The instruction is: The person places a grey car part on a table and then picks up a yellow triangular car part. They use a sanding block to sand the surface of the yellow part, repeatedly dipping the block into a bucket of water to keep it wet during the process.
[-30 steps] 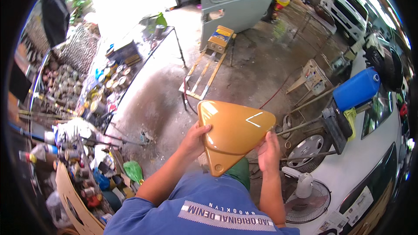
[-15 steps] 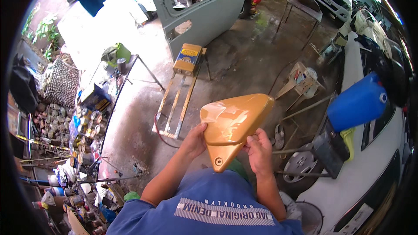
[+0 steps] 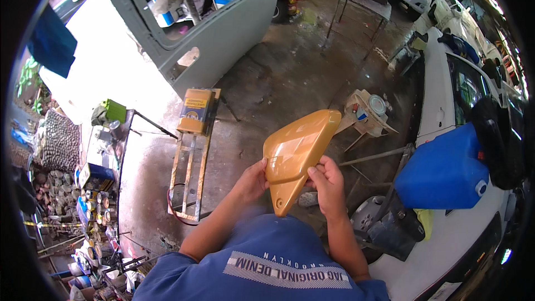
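Since the frame from half a second ago, the glossy ochre panel [image 3: 298, 147] has tilted further edge-on, so that its broad face looks narrower, and the surroundings have mostly slid leftward as the view swings right. The panel is in the air in front of the person's torso, held between 2 hands. Its long axis runs from a narrow tip with 1 round hole, low and toward the person, up and away to a blunt corner at the right; the smooth face is turned leftward and up. The left hand [image 3: 252, 181] is clamped on the left edge, thumb on top, its other fingertips hidden beneath; the right hand [image 3: 327, 183] pinches the lower right edge between thumb and bent fingers. For this turning hold, a light grip on the rims seems best, keeping thumbs off the shiny face, where smudges would show, and tilting slowly so that reflections sweep the surface evenly. Beyond the panel's right corner is a pale stool [image 3: 355, 100] bearing a can; farther right is a blue jug [image 3: 437, 167]. To the left, a wooden rack [image 3: 203, 170] carries a rectangular tin [image 3: 195, 112], with a grey vehicle door [image 3: 228, 50] behind.
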A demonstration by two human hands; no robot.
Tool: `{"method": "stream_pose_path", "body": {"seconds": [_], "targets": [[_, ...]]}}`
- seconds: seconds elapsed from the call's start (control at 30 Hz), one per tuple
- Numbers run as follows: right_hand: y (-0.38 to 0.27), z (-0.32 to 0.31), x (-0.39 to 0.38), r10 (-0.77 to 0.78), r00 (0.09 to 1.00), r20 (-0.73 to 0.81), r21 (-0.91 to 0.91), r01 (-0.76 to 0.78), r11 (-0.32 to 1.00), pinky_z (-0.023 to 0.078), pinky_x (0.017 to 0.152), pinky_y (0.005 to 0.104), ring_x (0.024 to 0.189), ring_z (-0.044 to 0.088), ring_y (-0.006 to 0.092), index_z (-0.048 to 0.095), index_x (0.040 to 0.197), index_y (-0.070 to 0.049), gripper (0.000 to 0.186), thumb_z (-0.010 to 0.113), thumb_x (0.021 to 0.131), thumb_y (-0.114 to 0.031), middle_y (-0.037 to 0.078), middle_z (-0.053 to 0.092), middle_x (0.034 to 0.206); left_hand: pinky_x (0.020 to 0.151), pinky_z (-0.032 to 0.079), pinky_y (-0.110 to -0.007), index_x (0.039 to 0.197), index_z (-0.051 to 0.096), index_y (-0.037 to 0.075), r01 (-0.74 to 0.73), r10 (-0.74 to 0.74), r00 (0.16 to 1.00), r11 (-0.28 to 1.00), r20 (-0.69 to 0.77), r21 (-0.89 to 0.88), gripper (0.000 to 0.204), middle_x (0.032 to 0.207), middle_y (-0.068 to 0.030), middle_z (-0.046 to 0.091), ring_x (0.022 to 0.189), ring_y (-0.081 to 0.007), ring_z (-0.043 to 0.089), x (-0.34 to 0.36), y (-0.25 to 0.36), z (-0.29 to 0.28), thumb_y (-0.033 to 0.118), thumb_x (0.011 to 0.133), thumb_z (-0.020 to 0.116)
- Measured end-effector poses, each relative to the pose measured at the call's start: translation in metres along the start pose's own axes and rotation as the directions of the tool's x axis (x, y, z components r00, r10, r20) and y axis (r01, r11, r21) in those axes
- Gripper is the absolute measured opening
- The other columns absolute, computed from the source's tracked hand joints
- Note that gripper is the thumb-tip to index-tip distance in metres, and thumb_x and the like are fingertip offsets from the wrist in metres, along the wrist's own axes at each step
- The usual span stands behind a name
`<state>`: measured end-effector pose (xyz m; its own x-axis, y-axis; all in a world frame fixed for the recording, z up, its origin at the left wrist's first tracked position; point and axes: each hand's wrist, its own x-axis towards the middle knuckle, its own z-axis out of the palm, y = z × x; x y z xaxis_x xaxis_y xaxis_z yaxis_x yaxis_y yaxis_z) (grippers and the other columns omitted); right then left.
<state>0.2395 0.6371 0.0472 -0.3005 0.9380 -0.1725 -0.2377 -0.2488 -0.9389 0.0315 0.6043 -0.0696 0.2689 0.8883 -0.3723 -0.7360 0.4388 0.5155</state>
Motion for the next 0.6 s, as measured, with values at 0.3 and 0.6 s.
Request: {"method": "stream_pose_path", "body": {"seconds": [0.3,0.6], "targets": [[-0.016,-0.044,0.173,0.049,0.986,-0.158,0.056,-0.041,0.998,0.056,0.078,0.0309,0.092,0.067,0.0167,0.048,0.128,0.003,0.032,0.053,0.097,-0.005,0.011,0.066,0.11,0.093,0.051,-0.031,0.135,0.05,0.005,0.145,-0.144,0.989,0.989,0.042,-0.017,0.05,0.127,-0.0086,0.063,0.115,-0.0194,0.062,0.181,0.066,-0.021,0.039,0.099,0.054],[-0.034,-0.067,0.369,-0.14,0.937,-0.321,0.177,0.204,0.963,0.042,0.101,0.0326,0.113,0.053,0.0163,0.045,0.129,0.001,0.042,0.065,0.093,-0.008,0.01,0.055,0.122,0.098,0.05,-0.04,0.134,0.046,0.007,-0.173,0.153,0.982,0.964,0.111,0.204,0.052,0.128,-0.0071,0.061,0.118,-0.0215,0.059,0.327,0.224,0.045,0.018,0.09,0.07]]}}
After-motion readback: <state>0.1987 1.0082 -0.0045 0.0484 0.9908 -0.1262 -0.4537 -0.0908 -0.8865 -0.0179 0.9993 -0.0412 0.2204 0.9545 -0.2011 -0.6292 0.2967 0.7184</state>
